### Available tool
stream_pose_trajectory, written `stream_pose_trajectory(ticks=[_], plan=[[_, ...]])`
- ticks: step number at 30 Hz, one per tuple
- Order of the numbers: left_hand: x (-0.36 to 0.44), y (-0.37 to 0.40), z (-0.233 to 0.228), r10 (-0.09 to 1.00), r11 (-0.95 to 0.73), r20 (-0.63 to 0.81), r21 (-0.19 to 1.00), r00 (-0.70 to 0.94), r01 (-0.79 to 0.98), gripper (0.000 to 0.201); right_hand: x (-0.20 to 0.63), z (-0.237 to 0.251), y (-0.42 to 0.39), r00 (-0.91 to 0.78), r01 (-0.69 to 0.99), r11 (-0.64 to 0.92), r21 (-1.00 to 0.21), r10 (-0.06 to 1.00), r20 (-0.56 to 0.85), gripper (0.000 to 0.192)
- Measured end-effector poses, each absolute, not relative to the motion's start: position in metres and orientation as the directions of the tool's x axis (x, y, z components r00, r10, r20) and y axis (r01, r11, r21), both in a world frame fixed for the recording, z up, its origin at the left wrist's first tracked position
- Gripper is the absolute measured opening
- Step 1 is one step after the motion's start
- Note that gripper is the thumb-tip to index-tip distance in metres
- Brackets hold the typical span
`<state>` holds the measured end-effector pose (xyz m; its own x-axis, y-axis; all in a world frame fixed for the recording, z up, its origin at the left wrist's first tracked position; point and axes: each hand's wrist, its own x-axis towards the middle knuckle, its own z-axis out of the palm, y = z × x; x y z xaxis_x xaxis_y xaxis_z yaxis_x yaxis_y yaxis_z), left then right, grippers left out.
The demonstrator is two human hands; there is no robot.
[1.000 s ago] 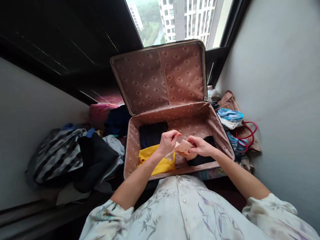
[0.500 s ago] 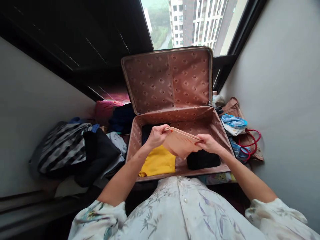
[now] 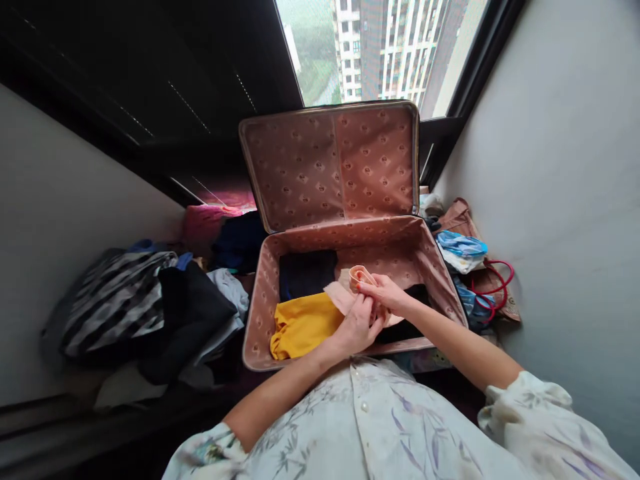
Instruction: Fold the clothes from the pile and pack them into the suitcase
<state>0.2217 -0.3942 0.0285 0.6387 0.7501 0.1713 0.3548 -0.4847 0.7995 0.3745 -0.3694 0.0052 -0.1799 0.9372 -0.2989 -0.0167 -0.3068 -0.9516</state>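
A small peach garment (image 3: 343, 297), which looks like underwear, is bunched and partly rolled above the open suitcase (image 3: 253, 340). My right hand (image 3: 389, 293) pinches its rolled upper part, where a loop of fabric stands up. Just below and to the left, my left hand (image 3: 357, 327) has its fingers closed on the lower part, close against the right fingers. Under the hands, a folded yellow garment (image 3: 303, 323) lies in the front left of the case. Behind that is a folded dark garment (image 3: 307, 273). Black clothing (image 3: 417, 293) at the right is partly hidden by my right arm.
The suitcase lid (image 3: 333, 170) stands raised against the window side. On the left lies a heap of clothes with a black-and-white checked piece (image 3: 120, 300). To the right are a blue-and-white bundle (image 3: 463, 243) and a bag with red handles (image 3: 505, 287). Walls close in both sides.
The peach garment was stretched flat between my spread hands; now it is bunched and partly rolled. My left hand has moved right and down, and my right hand slightly left, so they meet.
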Motion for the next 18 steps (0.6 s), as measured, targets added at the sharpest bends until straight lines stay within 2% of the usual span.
stream_pose_trajectory(ticks=[3, 7, 11, 14, 16, 18], plan=[[0.201, -0.396, 0.02, 0.708, -0.401, 0.054, 0.851, 0.704, 0.339, 0.054, 0.371, 0.003, -0.359, -0.158, -0.048, -0.388, -0.921, 0.913, -0.376, 0.023], [0.162, -0.389, 0.01, 0.794, -0.189, -0.121, 0.882, 0.595, 0.431, 0.045, 0.359, 0.012, -0.333, -0.253, -0.101, -0.363, -0.926, 0.91, -0.329, 0.014], [0.131, -0.389, 0.0, 0.83, -0.024, -0.254, 0.873, 0.497, 0.487, 0.041, 0.358, 0.031, -0.304, -0.304, -0.215, -0.282, -0.935, 0.929, -0.211, 0.024], [0.111, -0.392, -0.007, 0.839, 0.079, -0.333, 0.856, 0.43, 0.51, 0.044, 0.388, 0.035, -0.285, -0.29, -0.271, -0.242, -0.932, 0.943, -0.161, 0.034], [0.1, -0.397, -0.014, 0.84, 0.144, -0.383, 0.841, 0.384, 0.522, 0.047, 0.418, 0.023, -0.272, -0.255, -0.275, -0.226, -0.935, 0.954, -0.156, 0.039], [0.091, -0.403, -0.021, 0.832, 0.202, -0.432, 0.821, 0.349, 0.534, 0.05, 0.45, 0.0, -0.26, -0.168, -0.2, -0.227, -0.953, 0.966, -0.195, 0.04]])
